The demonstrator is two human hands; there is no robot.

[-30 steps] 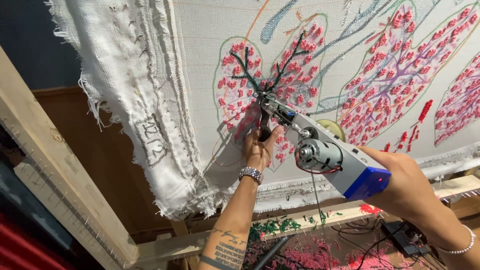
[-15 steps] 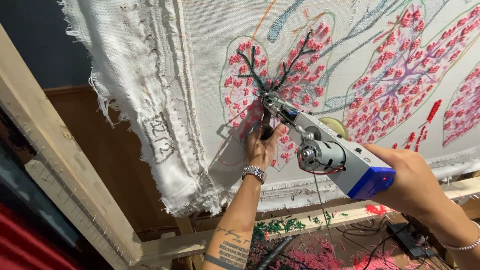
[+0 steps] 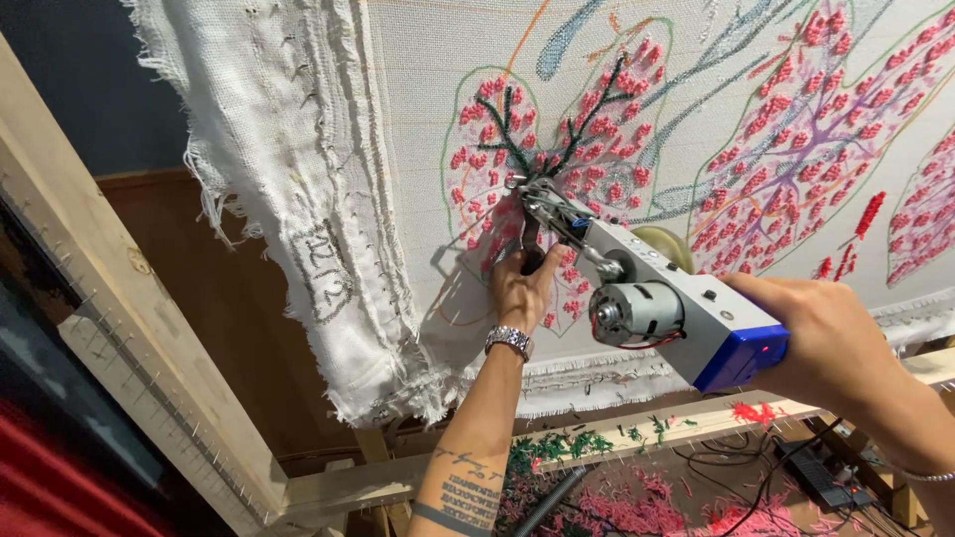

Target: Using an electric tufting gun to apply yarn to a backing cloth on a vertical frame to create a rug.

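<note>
A white tufting cloth is stretched over a wooden frame, with pink-dotted leaf shapes and a dark green branch worked into it. A grey and blue tufting gun has its needle tip against the cloth at the base of that branch. My left hand, wearing a metal watch, grips the gun's front handle close to the cloth. My right hand holds the rear of the gun by its blue end.
A loose frayed flap of cloth hangs at the left. The wooden frame bar with gripper nails runs diagonally at left, another bar below. Pink and green yarn scraps and black cables lie on the floor.
The view has drifted slightly; the gun and both hands keep about the same place on the pink leaf, with the needle tip a little higher toward the green branch.
</note>
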